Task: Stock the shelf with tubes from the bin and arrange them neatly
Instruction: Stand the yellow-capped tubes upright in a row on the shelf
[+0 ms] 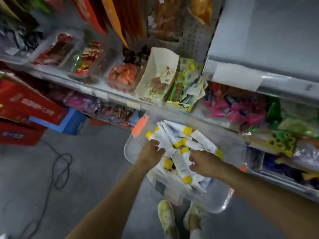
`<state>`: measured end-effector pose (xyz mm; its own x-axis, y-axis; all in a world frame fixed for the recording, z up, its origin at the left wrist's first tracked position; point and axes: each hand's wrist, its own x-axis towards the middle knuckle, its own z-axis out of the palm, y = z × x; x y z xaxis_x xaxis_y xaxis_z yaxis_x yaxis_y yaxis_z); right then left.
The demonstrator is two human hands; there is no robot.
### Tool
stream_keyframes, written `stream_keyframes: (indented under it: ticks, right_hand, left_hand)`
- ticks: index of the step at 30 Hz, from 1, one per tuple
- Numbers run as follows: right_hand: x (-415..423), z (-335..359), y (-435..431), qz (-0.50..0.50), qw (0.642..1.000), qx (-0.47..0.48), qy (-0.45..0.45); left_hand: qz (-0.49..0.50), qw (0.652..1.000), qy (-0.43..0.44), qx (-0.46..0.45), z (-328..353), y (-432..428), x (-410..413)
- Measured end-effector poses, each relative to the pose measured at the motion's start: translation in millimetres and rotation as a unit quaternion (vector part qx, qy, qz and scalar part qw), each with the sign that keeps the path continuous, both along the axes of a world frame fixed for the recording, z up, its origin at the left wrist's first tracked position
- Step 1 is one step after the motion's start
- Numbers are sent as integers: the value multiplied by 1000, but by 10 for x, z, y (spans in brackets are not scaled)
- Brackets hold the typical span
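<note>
In a clear, round-cornered plastic bin (pixel 222 200), white soft tubes with yellow round caps (pixel 180 163) are heaped. The left hand (pixel 151 150) is seen with fingers curled onto one at the heap's left edge. The right hand (pixel 202 163) is curled too, grip unclear.

Black cable (pixel 60 169) on grey floor (pixel 96 161), red cartons (pixel 25 104) left, pink packets (pixel 236 107) right.

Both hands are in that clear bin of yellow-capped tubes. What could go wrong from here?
The tubes lie criss-crossed, so the left hand or right hand pulling one may drag others over the rim of the bin. What holds the bin up is hidden; leaning into it might tip it. A cable loops on the floor to the left, a possible trip when stepping aside.
</note>
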<state>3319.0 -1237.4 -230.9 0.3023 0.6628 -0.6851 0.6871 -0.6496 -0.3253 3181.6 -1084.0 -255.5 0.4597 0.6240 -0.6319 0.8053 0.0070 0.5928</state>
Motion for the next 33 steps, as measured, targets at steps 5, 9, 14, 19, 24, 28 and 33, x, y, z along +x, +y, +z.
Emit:
stream_keyframes:
  ticks: [5, 9, 14, 19, 24, 28, 33]
  right_hand:
    - [-220, -673, 74, 3, 999, -31, -21]
    - [-441, -935, 166, 30, 993, -33, -108]
    - [-488, -1049, 227, 23, 989, -44, -139]
    - [-232, -801, 223, -74, 993, -84, -39]
    - [116, -286, 111, -368, 897, -86, 229]
    - [155, 341, 16, -473, 823, -9, 315]
    - [49, 1231, -20, -508, 761, 136, 380]
  left_hand:
    - [-277, 936, 105, 191, -578, 221, 137]
    - [-485, 774, 235, 334, -876, 310, 319]
    - [-544, 651, 151, 508, -1047, 428, 410]
    - [-521, 737, 220, 371, -767, 488, 351]
    - [-236, 956, 106, 141, -143, 327, 308]
    - [108, 981, -66, -144, 498, 75, 290]
    - [184, 928, -212, -246, 1332, -147, 207]
